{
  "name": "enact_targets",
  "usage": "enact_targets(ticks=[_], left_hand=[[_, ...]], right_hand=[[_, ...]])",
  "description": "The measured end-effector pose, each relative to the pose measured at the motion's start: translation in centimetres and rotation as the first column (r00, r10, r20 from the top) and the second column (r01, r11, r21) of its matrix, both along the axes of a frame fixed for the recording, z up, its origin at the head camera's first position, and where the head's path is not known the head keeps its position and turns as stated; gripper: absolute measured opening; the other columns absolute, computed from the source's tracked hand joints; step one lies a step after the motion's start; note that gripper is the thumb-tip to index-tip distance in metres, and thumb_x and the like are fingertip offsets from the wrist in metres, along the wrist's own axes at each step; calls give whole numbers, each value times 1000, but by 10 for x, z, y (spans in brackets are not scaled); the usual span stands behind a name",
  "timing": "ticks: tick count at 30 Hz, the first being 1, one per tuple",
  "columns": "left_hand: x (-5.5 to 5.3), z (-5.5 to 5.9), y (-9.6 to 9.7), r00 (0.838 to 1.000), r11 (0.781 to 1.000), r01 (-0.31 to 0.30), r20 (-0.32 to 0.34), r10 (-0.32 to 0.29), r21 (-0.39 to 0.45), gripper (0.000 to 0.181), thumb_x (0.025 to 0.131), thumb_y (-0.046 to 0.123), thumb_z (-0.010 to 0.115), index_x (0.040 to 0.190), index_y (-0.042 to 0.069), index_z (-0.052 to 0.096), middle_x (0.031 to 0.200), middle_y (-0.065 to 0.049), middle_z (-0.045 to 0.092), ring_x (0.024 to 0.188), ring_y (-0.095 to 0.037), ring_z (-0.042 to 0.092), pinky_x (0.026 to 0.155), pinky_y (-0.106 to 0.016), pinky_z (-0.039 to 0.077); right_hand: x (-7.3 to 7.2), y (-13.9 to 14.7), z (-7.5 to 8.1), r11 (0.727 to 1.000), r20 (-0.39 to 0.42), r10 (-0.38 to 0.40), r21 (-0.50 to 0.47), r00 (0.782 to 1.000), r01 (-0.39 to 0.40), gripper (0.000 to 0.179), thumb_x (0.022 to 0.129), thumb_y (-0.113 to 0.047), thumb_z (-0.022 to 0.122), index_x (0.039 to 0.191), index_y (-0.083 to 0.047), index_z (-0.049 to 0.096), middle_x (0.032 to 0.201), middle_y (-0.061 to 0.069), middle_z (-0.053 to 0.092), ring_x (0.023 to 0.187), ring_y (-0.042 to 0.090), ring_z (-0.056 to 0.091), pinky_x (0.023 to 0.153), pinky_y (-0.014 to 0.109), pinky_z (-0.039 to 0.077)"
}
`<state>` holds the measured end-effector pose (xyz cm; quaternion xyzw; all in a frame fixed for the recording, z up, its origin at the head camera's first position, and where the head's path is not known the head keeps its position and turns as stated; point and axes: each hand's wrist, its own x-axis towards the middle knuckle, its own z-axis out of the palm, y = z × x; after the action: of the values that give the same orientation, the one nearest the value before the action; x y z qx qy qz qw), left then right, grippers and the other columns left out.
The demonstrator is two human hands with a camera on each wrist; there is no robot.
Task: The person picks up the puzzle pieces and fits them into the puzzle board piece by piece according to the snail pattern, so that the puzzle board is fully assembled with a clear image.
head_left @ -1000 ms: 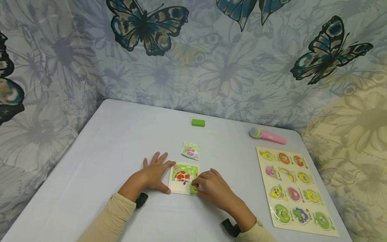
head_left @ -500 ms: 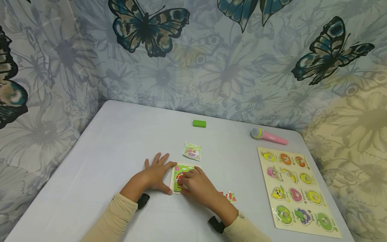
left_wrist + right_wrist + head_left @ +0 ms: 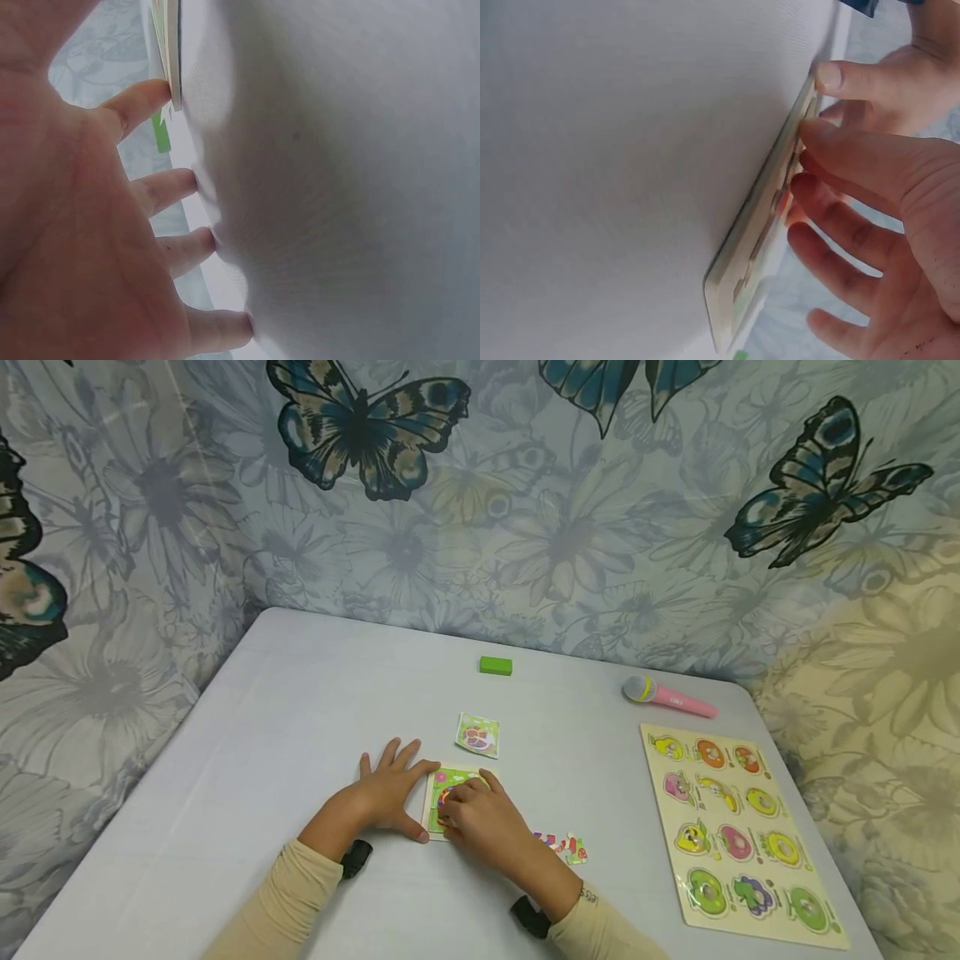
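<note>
A small jigsaw board (image 3: 427, 810) with a pale wooden rim and a bright green picture lies flat on the white table. My left hand (image 3: 386, 797) is spread at its left side, thumb and index finger touching the edge; in the left wrist view the other fingertips rest on the cloth. Over the board bends my right hand (image 3: 487, 822), thumb and fingertips pinching a jigsaw piece at the lower left of the picture. The right hand hides most of the board and that piece. Loose jigsaw pieces (image 3: 576, 848) with red and white shapes lie right of the right wrist.
A small picture card (image 3: 477, 735) lies just beyond the board, with a green block (image 3: 496, 666) farther back. A pink toy microphone (image 3: 678, 700) lies at the back right. The large fruit puzzle board (image 3: 738, 827) covers the table's right side.
My right hand has moved left with its piece, from the board's lower right to its lower left, uncovering the loose pieces by the wrist. My left hand stays at the edge.
</note>
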<state>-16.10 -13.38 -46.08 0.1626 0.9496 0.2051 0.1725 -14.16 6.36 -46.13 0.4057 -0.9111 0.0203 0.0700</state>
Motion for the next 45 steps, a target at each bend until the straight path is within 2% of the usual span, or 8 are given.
enact_targets(ticks=[4, 9, 12, 15, 22, 27, 34, 45], left_hand=[[1, 0, 1, 1000, 1000, 2, 4, -2, 2, 98, 62, 47, 89, 145, 23, 43, 161, -15, 16, 147, -44, 4, 105, -77, 8], [3, 0, 3, 1000, 1000, 1, 10, -1, 5, 99, 60, 47, 89, 145, 24, 43, 161, -16, 16, 147, -44, 4, 104, -77, 8], [4, 0, 5, 1000, 1000, -5, 14, 5, 8, 99, 60, 46, 90, 144, 24, 43, 161, -15, 16, 147, -44, 4, 105, -77, 8], [4, -1, 6, 1000, 1000, -10, 17, 9, 13, 99, 59, 46, 90, 144, 24, 44, 161, -15, 17, 147, -44, 5, 106, -76, 7], [4, -2, 3, 1000, 1000, -14, 2, 14, 2, 99, 59, 46, 91, 144, 24, 44, 161, -15, 17, 147, -44, 5, 105, -77, 7], [3, 1, 1, 1000, 1000, -13, 3, 13, -1, 99, 60, 45, 91, 144, 23, 44, 160, -16, 17, 147, -45, 5, 104, -77, 8], [1, 1, 3, 1000, 1000, -17, 13, 17, -4, 98, 60, 44, 91, 144, 24, 44, 161, -16, 16, 147, -44, 4, 105, -77, 7], [1, 0, 2, 1000, 1000, -16, 16, 16, -3, 99, 60, 45, 91, 144, 24, 43, 161, -15, 15, 147, -44, 3, 105, -76, 6]], right_hand=[[1, 3, 0, 1000, -3, 13, -13, 1000, -13, 12, 82, -27, 78, 92, -22, 77, 95, -9, 69, 100, 15, 61, 104, 51, 40], [3, 16, 6, 999, 118, 21, -32, 993, -18, 21, 79, -23, 80, 99, -22, 75, 105, -10, 69, 107, 15, 60, 105, 54, 38], [3, 31, 12, 999, 202, -22, -44, 979, 31, 27, 80, -22, 80, 105, -21, 73, 110, -8, 69, 111, 17, 59, 106, 57, 35], [3, 48, 16, 994, 234, -81, -55, 969, 96, 29, 79, -22, 80, 107, -18, 73, 110, -4, 68, 112, 20, 59, 107, 58, 34], [6, 84, 19, 976, 231, -203, -34, 952, 216, 30, 74, -16, 83, 103, -17, 74, 106, -2, 69, 109, 21, 59, 107, 58, 33], [10, 101, 18, 966, 237, -245, -28, 940, 259, 32, 70, -18, 87, 99, -17, 75, 104, -2, 69, 107, 23, 59, 106, 61, 32], [15, 115, 13, 966, 222, -248, -21, 943, 259, 30, 67, -15, 88, 95, -17, 75, 99, -3, 70, 103, 22, 61, 103, 62, 35], [16, 119, 4, 970, 180, -236, -15, 955, 243, 31, 67, -8, 87, 93, -19, 74, 97, -4, 70, 99, 20, 61, 101, 59, 39]])
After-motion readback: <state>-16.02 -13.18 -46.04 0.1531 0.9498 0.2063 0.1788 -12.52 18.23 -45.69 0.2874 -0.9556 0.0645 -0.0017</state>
